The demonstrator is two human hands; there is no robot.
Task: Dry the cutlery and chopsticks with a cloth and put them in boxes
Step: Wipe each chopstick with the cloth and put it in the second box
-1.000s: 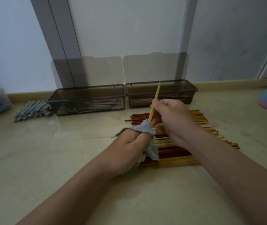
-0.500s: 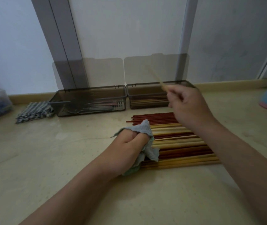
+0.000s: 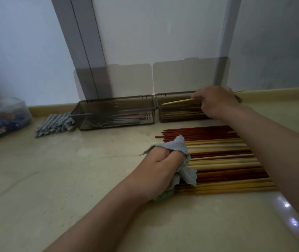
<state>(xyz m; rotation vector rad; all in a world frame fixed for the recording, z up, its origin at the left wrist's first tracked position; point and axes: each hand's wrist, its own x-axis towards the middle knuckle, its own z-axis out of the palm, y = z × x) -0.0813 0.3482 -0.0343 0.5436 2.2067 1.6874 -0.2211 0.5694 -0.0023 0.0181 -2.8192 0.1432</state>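
My right hand holds a pale wooden chopstick level over the right smoky box, which has several chopsticks lying in it. My left hand grips a light blue cloth at the left end of a row of red and pale chopsticks laid side by side on the floor. The left smoky box holds metal cutlery. Both box lids stand open against the wall.
A folded checked cloth lies left of the cutlery box. A clear plastic container sits at the far left. Wall and a grey door frame rise right behind the boxes. Beige floor spreads in front.
My right hand pulled the pale chopstick out of the cloth, carried it away from me and turned it level over the right box. The left hand stayed with the cloth.
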